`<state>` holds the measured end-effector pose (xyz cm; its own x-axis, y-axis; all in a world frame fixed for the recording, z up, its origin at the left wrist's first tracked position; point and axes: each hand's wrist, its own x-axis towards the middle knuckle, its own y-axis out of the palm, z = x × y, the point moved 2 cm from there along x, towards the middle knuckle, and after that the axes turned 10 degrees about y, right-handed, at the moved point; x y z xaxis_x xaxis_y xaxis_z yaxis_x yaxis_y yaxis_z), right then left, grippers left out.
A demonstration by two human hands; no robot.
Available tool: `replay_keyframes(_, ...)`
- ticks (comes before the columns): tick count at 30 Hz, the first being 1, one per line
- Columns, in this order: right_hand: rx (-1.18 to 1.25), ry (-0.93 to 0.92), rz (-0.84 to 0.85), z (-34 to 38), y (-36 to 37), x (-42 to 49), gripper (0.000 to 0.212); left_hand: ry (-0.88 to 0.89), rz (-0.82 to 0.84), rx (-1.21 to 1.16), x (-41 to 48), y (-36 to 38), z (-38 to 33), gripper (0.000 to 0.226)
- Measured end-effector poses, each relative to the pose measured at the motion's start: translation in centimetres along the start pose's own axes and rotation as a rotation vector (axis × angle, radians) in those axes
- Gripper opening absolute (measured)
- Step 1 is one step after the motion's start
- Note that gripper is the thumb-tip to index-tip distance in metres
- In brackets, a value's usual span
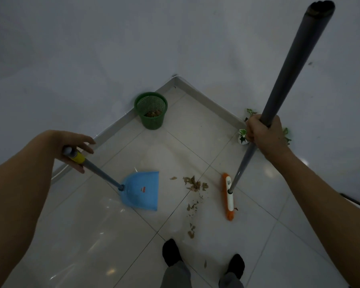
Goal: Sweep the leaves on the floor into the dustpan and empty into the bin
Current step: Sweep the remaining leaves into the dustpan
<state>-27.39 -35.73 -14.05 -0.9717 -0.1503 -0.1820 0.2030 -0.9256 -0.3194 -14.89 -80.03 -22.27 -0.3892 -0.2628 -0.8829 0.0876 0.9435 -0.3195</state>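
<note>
Pale tiled floor (112, 235), room corner: dry brown leaves (194, 183) scattered mid-floor, blue plastic dustpan (141, 190) at their 9 o'clock, orange-bristled grey-poled broom (229, 196) at 3; left hand (77, 150) loosely curled round the dustpan handle, right hand (262, 134) clamped on the broom pole. Sweeping step; next likely a stroke toward 9, then the green mesh bin (151, 110) at 12.

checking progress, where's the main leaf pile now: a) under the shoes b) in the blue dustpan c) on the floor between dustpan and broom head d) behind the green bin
c: the leaves lie on the floor between the blue dustpan and the orange broom head, and the dustpan's scoop is bare.
</note>
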Motion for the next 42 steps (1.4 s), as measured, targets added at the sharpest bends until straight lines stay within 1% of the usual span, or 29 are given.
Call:
replay_keyframes(2, -0.021, 0.004, -0.002, 0.0, 0.5, 0.1, 0.028, 0.037, -0.021, -0.024, -0.3, -1.4, -0.1, 0.043)
replay_keyframes(4, -0.05, -0.004, 0.0, 0.2, 1.1, 0.3, 0.026, 0.076, -0.071, -0.021, -0.8, -2.7, -0.4, 0.043)
replay_keyframes(7, -0.078, -0.006, 0.0, 0.3, 2.4, 0.3, 0.021, 0.154, -0.187, 0.115, -1.8, -3.5, -0.9, 0.043)
replay_keyframes(9, -0.103, 0.0, -0.003, 0.4, 3.6, 0.1, 0.019, 0.247, -0.297, 0.201, -2.7, -3.0, -1.7, 0.048)
replay_keyframes(11, -0.135, 0.013, 0.022, 0.7, 4.9, -0.4, 0.017, 0.376, -0.335, 0.215, -4.2, -1.3, -3.1, 0.05)
replay_keyframes(12, -0.141, 0.014, 0.044, 0.8, 5.6, -0.6, 0.017, 0.444, -0.323, 0.22, -5.1, -0.1, -3.9, 0.049)
replay_keyframes(14, -0.147, 0.03, 0.069, 0.8, 6.8, -1.0, 0.027, 0.588, -0.273, 0.272, -7.2, 2.8, -5.7, 0.044)
replay_keyframes(15, -0.155, 0.048, 0.069, 0.8, 7.4, -1.2, 0.032, 0.679, -0.229, 0.313, -8.5, 4.5, -6.6, 0.047)
replay_keyframes(17, -0.17, 0.073, 0.083, 0.7, 8.3, -1.5, 0.037, 0.895, -0.078, 0.342, -11.1, 8.4, -8.3, 0.064)
replay_keyframes(18, -0.175, 0.071, 0.096, 0.7, 8.7, -1.7, 0.037, 0.996, 0.007, 0.293, -12.3, 10.5, -9.0, 0.072)
replay_keyframes(19, -0.179, 0.062, 0.108, 0.8, 9.0, -1.9, 0.036, 1.095, 0.074, 0.204, -13.7, 12.5, -9.6, 0.075)
replay_keyframes(20, -0.186, 0.047, 0.113, 0.8, 9.3, -2.1, 0.036, 1.2, 0.107, 0.079, -14.8, 14.3, -10.3, 0.072)
replay_keyframes(21, -0.194, 0.033, 0.112, 0.7, 9.5, -2.3, 0.036, 1.298, 0.107, -0.073, -15.9, 15.9, -10.9, 0.063)
replay_keyframes(23, -0.184, 0.038, 0.094, 0.6, 9.9, -2.8, 0.038, 1.398, 0.048, -0.435, -17.7, 17.9, -12.2, 0.03)
replay_keyframes(24, -0.178, 0.053, 0.079, 0.5, 10.0, -3.0, 0.04, 1.413, 0.018, -0.599, -18.5, 18.5, -12.8, 0.012)
replay_keyframes(25, -0.171, 0.067, 0.065, 0.4, 10.0, -3.5, 0.042, 1.405, -0.017, -0.729, -19.2, 18.9, -13.2, 0.01)
replay_keyframes(27, -0.159, 0.092, 0.041, 0.0, 9.8, -4.5, 0.044, 1.377, -0.039, -0.881, -19.5, 19.7, -14.1, 0.032)
replay_keyframes(28, -0.158, 0.111, 0.027, -0.4, 9.6, -5.0, 0.045, 1.354, -0.027, -0.927, -19.5, 20.2, -14.3, 0.039)
replay_keyframes(30, -0.166, 0.151, -0.005, -1.1, 9.0, -6.3, 0.044, 1.304, 0.005, -0.976, -19.4, 21.0, -14.7, 0.044)
replay_keyframes(35, -0.17, 0.234, -0.101, -3.1, 7.3, -10.1, 0.042, 1.194, 0.217, -0.998, -19.6, 23.3, -13.9, 0.054)
replay_keyframes(39, -0.17, 0.309, -0.153, -4.8, 6.0, -13.9, 0.038, 1.158, 0.398, -0.943, -20.1, 25.9, -12.2, 0.057)
replay_keyframes(42, -0.151, 0.337, -0.154, -6.7, 4.9, -16.7, 0.037, 1.12, 0.548, -0.885, -19.7, 28.1, -10.7, 0.056)
